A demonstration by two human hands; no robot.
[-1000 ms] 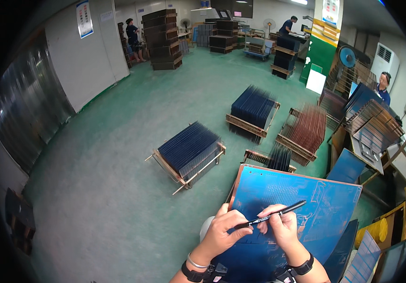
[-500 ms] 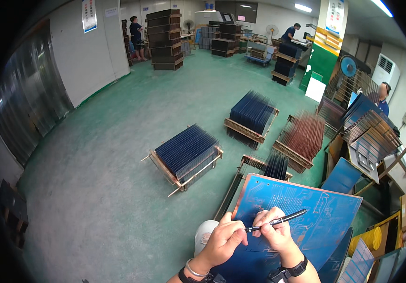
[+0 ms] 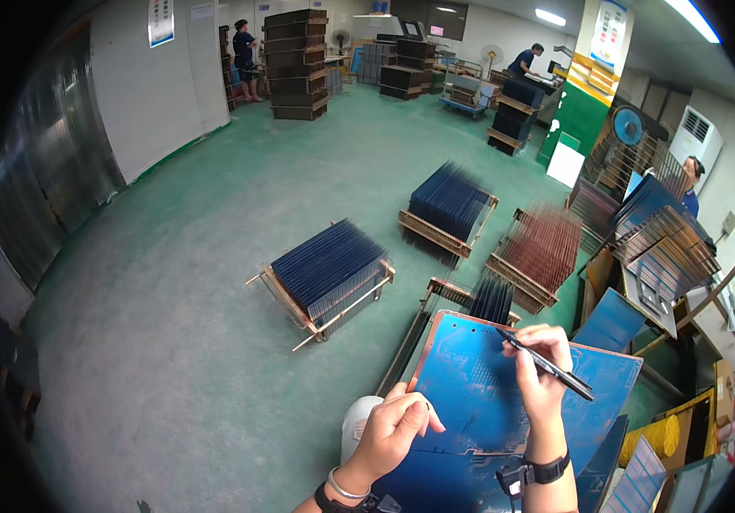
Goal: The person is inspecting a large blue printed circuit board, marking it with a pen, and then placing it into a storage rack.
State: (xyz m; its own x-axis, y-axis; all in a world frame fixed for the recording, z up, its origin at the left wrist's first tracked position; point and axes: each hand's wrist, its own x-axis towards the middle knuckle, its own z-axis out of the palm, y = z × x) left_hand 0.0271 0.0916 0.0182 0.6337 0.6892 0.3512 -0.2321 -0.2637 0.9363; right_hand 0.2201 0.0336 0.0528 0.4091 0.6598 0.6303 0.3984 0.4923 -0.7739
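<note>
A large blue circuit board (image 3: 470, 376) with copper edges and traces lies tilted in front of me. My right hand (image 3: 545, 363) is closed around a black pen (image 3: 560, 374), its tip at the board's far edge and its back end pointing down to the right. My left hand (image 3: 397, 432) is curled by the board's left edge, thumb against the fingers. A small dark bit shows at its fingertips, too small to name. Under the board's far edge stands a rack of dark panels (image 3: 491, 299).
On the floor ahead stand racks of dark panels (image 3: 329, 265), more dark panels (image 3: 453, 201) and reddish panels (image 3: 538, 248). To the right are a cluttered bench (image 3: 649, 295) and a yellow bundle (image 3: 654, 440). People work farther off, near a tall crate stack (image 3: 299, 64) and a green pillar (image 3: 577, 120).
My hands have come apart from around the pen. The right hand has carried it up to the board's far edge and turned its tip to the far left. The left hand stays by the board's left edge.
</note>
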